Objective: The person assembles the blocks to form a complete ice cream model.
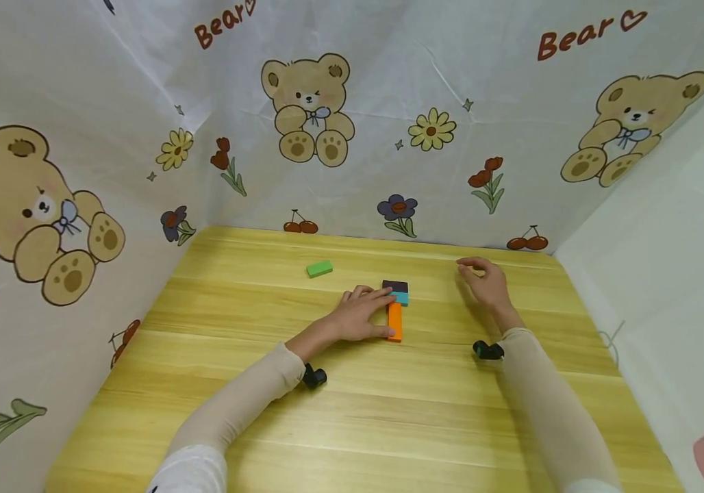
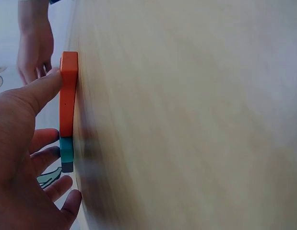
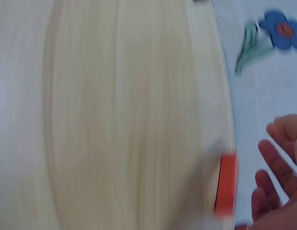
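My left hand point(image 1: 359, 316) is spread along a row of blocks, its thumb touching the near part of an orange block point(image 1: 394, 327). Two of its fingertips rest at a teal block point(image 1: 403, 298), which lies against the far end of the orange one. Behind the teal stands a dark block point(image 1: 395, 285). Off to the right, my right hand point(image 1: 489, 285) hovers above the table with loosely bent fingers and nothing between them. In the right wrist view a red block point(image 3: 226, 184) lies on the tabletop beside that hand; it is hidden in the head view.
A green block point(image 1: 319, 268) lies by itself at the back left of the wooden table point(image 1: 352, 418). Cloth walls printed with bears point(image 1: 311, 109) rise behind and at the sides. Black wrist cameras sit at the left wrist point(image 1: 314, 376) and right wrist point(image 1: 488, 350).
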Demonstrator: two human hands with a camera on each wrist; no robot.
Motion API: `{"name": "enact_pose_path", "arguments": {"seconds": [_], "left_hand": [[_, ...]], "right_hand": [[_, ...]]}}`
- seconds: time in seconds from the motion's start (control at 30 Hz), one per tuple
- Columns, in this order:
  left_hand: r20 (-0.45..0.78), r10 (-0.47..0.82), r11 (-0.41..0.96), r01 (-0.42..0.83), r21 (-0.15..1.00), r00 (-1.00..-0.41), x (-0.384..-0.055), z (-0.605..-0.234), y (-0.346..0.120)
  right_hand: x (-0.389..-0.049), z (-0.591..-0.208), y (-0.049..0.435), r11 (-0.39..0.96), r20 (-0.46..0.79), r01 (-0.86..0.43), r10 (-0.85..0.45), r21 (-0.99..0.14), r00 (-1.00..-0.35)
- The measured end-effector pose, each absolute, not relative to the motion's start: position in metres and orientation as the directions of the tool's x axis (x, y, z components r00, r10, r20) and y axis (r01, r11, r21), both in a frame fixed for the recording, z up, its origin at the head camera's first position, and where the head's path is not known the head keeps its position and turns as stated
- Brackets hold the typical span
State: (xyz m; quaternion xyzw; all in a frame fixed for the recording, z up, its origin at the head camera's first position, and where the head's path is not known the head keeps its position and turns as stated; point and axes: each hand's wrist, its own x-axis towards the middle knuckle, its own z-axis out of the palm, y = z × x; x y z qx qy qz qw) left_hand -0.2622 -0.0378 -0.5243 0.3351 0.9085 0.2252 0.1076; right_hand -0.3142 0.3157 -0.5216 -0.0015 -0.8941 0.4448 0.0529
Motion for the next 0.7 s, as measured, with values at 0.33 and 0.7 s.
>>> {"name": "enact_pose_path", "arguments": {"seconds": [0.33,0.7], "left_hand": [[-0.043,0.656,0.679,0.566,0.467,-0.753,-0.265,-0.531,-0.034],[-0.04,0.651,0.682,0.56,0.471,-0.758,-0.263,-0.531,-0.038]], "right_hand": [[-0.298,-0.525,0.387,0.703,-0.032,0.082,0.085,-0.707,-0.996],[-0.3,-0.539,0.39,0.72,0.03,0.029,0.069,-0.693,-0.997]]}}
